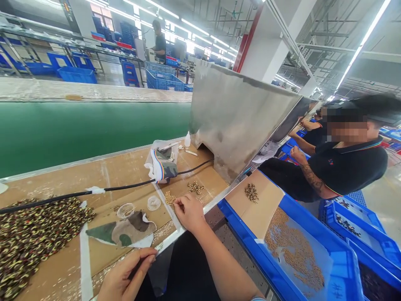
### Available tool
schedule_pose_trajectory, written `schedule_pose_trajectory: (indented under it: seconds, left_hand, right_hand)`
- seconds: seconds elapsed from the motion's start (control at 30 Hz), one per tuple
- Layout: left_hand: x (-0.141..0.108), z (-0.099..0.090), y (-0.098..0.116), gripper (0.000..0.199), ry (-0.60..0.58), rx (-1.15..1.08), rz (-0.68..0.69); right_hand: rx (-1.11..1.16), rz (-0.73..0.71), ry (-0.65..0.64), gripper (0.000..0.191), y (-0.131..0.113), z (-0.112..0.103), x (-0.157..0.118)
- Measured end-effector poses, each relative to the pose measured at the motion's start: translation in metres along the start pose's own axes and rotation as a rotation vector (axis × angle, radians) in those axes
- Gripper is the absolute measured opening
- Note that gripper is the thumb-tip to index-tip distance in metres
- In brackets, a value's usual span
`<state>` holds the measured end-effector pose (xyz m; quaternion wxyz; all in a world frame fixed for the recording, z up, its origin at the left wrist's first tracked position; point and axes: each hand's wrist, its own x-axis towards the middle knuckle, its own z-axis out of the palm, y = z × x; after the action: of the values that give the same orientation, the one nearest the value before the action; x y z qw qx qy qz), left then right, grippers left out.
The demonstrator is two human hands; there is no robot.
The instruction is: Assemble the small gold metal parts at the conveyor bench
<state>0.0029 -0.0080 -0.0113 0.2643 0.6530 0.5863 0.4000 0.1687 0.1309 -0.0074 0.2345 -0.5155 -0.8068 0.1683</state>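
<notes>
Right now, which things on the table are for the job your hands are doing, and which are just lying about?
Probably for the job:
- little tan pieces, by the right hand
- small dark-and-yellow pile near them
- big dark-and-yellow pile on the left

Probably just lying about:
- white bottle
- black cable
- flat camouflage cloth

Matt brown cardboard covers the desk (115, 267) here, scuffed with pale streaks; beyond it runs a smooth green belt (94, 133) with a soft sheen. There's dull, smudged grey metal on the upright panel (238, 117), camouflage cloth (125, 234), clear glossy plastic on the small cup (153, 203), smooth blue plastic on the tray (347, 259).
</notes>
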Motion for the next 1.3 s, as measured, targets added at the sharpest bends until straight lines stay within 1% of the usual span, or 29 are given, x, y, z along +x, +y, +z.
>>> schedule_pose_trajectory:
  seconds: [0.1,0.2,0.23,0.33,0.43,0.5,0.63,0.73,0.87,1.03,1.2,1.3]
  left_hand:
    - [0.000,-0.001,0.006,0.021,-0.032,-0.032,-0.047]
    - [0.000,-0.002,0.015,0.024,-0.053,-0.110,-0.131]
    - [0.001,-0.002,0.017,0.026,-0.067,-0.160,-0.165]
    - [0.005,-0.003,0.020,0.029,-0.038,-0.412,-0.315]
    - [0.012,-0.007,0.021,0.033,0.019,-0.671,-0.438]
    - [0.018,-0.011,0.021,0.035,0.073,-0.769,-0.479]
    - [0.027,-0.016,0.017,0.039,0.198,-0.912,-0.524]
    - [0.028,-0.014,0.010,0.042,0.235,-0.975,-0.539]
    - [0.026,-0.009,0.003,0.043,0.262,-0.996,-0.548]
    - [0.027,-0.008,0.004,0.039,0.257,-0.990,-0.567]
    - [0.028,-0.011,0.007,0.032,0.250,-1.002,-0.598]
    - [0.029,-0.012,0.007,0.032,0.242,-1.014,-0.609]
  right_hand:
    - [0.049,-0.019,0.014,0.012,0.002,0.001,-0.001]
    - [0.101,-0.051,0.042,0.014,0.005,0.000,-0.003]
    - [0.120,-0.062,0.050,0.015,0.006,0.000,-0.003]
    - [0.181,-0.091,0.067,0.021,0.008,0.001,-0.002]
    - [0.253,-0.104,0.116,0.026,0.001,0.005,-0.005]
    - [0.346,-0.101,0.119,0.027,-0.008,0.010,-0.010]
    - [0.540,-0.079,0.024,0.028,-0.031,0.021,-0.021]
    - [0.598,-0.089,-0.030,0.028,-0.043,0.029,-0.026]
    - [0.560,-0.177,0.000,0.024,-0.052,0.031,-0.027]
    - [0.438,-0.273,0.022,0.024,-0.056,0.029,-0.027]
    - [0.337,-0.447,0.161,0.014,-0.057,0.030,-0.028]
    - [0.281,-0.510,0.199,0.012,-0.057,0.031,-0.028]
